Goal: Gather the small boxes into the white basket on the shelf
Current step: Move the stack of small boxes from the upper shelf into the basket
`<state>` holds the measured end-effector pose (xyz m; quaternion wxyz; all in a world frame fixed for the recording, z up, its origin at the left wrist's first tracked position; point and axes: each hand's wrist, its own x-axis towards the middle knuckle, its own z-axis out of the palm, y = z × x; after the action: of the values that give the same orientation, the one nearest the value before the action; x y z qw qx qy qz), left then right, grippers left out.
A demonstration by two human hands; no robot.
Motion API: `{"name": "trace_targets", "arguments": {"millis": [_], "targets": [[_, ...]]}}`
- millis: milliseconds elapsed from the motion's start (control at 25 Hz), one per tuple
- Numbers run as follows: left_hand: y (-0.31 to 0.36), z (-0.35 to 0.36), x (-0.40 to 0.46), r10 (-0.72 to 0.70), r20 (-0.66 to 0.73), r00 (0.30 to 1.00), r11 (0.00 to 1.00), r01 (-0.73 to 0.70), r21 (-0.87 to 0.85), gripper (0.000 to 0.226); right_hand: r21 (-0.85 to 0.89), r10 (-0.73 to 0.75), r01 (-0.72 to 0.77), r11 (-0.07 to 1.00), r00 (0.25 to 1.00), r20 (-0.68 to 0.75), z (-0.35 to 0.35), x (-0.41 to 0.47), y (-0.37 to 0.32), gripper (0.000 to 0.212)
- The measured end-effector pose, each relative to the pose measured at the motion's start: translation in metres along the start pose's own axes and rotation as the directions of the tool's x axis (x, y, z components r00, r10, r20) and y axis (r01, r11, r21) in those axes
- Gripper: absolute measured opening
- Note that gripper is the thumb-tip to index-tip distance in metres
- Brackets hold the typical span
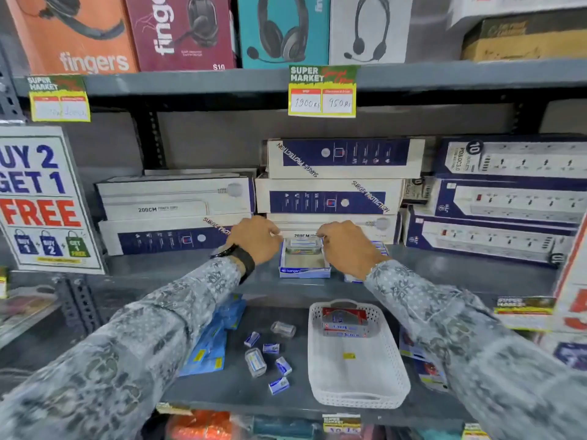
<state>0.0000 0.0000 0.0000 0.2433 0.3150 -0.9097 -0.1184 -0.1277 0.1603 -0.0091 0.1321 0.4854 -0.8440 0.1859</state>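
Observation:
On the upper shelf stands an open blue-and-white display carton [303,272] with a clear plastic box [303,246] at its far end. My left hand [254,238] and my right hand [346,249] pinch that clear box from either side. On the lower shelf the white basket [359,398] holds red-and-white boxes [344,322] at its far end. Left of the basket lie several small blue-and-white boxes [279,385] and two clear plastic cases [255,362], loose on the shelf.
Stacked power-strip boxes [330,198] stand right behind the carton and fill the back of the upper shelf. Blue packets [209,347] lie left of the small boxes. A "buy 2 get 1 free" sign [41,198] stands at the left. Price tags hang from the shelf edges.

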Motion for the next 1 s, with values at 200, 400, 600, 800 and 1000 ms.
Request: {"name": "trace_targets", "arguments": {"millis": [200, 400, 600, 800, 1000], "targets": [[-0.003, 0.025, 0.034, -0.221, 0.249, 0.943, 0.959, 0.257, -0.120, 0.022, 0.035, 0.241, -0.247, 0.968, 0.962, 0.126, 0.011, 0.027, -0.008, 0.009], [-0.019, 0.047, 0.052, -0.240, 0.383, 0.892, 0.852, 0.382, -0.358, 0.025, 0.118, 0.336, -0.360, 0.926, 0.925, 0.179, 0.022, 0.041, -0.001, 0.006], [-0.018, 0.035, 0.025, -0.259, 0.287, 0.922, 0.802, 0.371, -0.469, 0.020, 0.235, 0.371, -0.381, 0.894, 0.925, 0.088, 0.023, 0.022, 0.001, 0.015], [-0.015, 0.014, -0.068, -0.229, 0.199, 0.953, 0.770, 0.303, -0.562, 0.006, 0.514, 0.330, -0.341, 0.787, 0.937, 0.115, 0.006, -0.050, -0.002, 0.008], [-0.014, 0.031, -0.152, -0.233, 0.316, 0.920, 0.656, 0.388, -0.648, 0.009, 0.655, 0.289, -0.377, 0.655, 0.926, 0.243, 0.011, -0.134, 0.008, 0.023]]}}
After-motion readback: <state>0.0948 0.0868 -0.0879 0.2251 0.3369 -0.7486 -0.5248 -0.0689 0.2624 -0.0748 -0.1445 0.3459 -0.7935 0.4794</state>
